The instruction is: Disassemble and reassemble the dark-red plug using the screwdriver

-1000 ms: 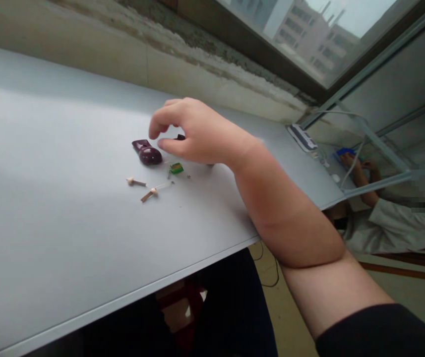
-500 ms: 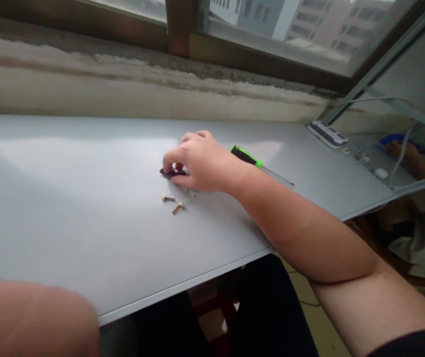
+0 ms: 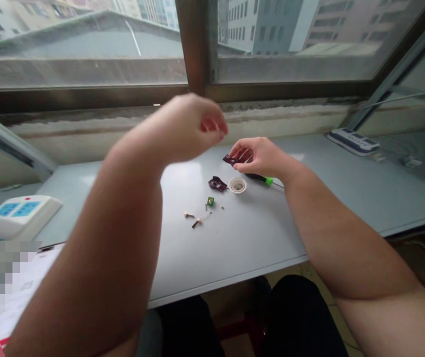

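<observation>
So, the right hand [image 3: 262, 154] has its fingers gripping a dark piece [image 3: 229, 159] around 11-12 o'clock from the white dish [image 3: 238, 192]. The left hand [image 3: 188, 130] hangs curled in midair, can't tell if its fingers hold anything. Around that dish on the surface [image 3: 257, 238]: dark shell [image 3: 217, 184] at 9, green board [image 3: 210, 201] at 8, screwdriver [image 3: 261, 178] near 2.

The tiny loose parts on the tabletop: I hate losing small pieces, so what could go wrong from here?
The tiny bit lies loose near the green circuit board, so a stray brush could scatter it. The dark shell piece sits at the fingertips of the right hand and might slip. The screwdriver, partly hidden by that hand, could be nudged into the small white dish.
</observation>
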